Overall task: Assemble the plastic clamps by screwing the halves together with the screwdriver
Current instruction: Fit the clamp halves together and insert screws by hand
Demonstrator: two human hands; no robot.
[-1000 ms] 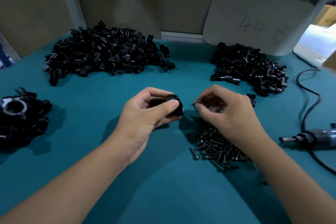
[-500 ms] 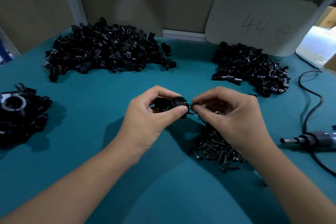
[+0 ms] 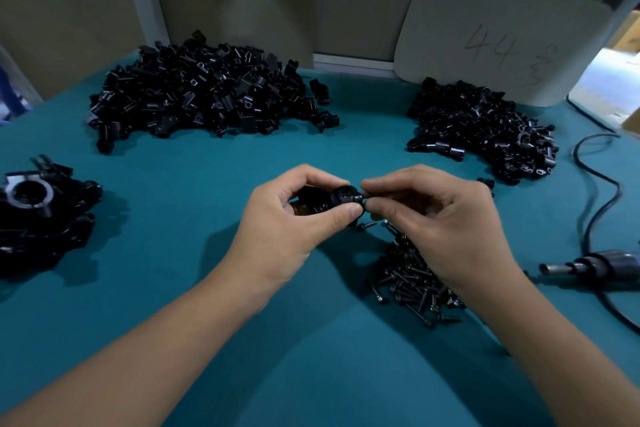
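1. The clamp (image 3: 341,199) is held above the mat (image 3: 194,184), mid-table.
2. The left hand (image 3: 298,218) grips the clamp, thumb on its front.
3. The right hand (image 3: 436,215) pinches a screw (image 3: 364,196) at the clamp's side.
4. Loose screws (image 3: 412,277) lie under the right wrist; the screwdriver (image 3: 595,267) lies at right.

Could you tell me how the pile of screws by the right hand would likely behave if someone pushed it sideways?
The screws lie loose and crisscrossed on the table, so the pile would probably spread rather than slide whole. Their round shafts suggest strays could roll; one screw already lies apart. They look small, so probably light.
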